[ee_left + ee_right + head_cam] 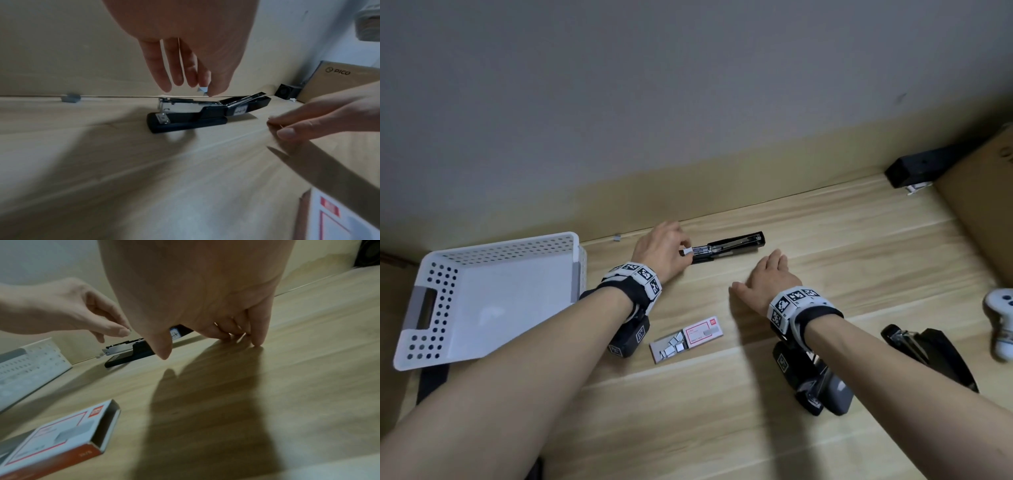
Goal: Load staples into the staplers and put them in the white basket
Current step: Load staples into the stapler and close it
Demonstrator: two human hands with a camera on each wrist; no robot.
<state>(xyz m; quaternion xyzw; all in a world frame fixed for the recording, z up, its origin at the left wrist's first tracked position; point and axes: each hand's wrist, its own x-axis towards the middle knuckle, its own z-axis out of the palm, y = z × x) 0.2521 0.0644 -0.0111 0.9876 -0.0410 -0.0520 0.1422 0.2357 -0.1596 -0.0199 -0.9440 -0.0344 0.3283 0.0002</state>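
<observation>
Staples (686, 251) sit pinched as a short strip between your left thumb and fingertips, held just above the front end of the open black stapler (727, 247). That stapler lies on the wooden tabletop (825, 260) near the wall, its top cover swung back flat so the metal magazine shows. Your left hand (661, 251) hovers over the magazine's nose; in the left wrist view the strip (202, 91) is close above the channel but apart from it. Your right hand (765, 279) lies with fingers stretched out and relaxed, fingertips touching the table just beside the stapler's rear end, holding nothing.

Closer to you, between your forearms, the staple box (703, 330) lies slid open, with loose staple strips (671, 346) in its tray. The white basket (448, 274) stands to your left, perforated walls up, nothing visible inside. A second black stapler (904, 342) lies open by your right forearm, and a third dark one (917, 168) rests far right against a cardboard box (983, 205). One stray staple piece (616, 237) lies by the wall. A white controller (1001, 318) sits at the right edge.
</observation>
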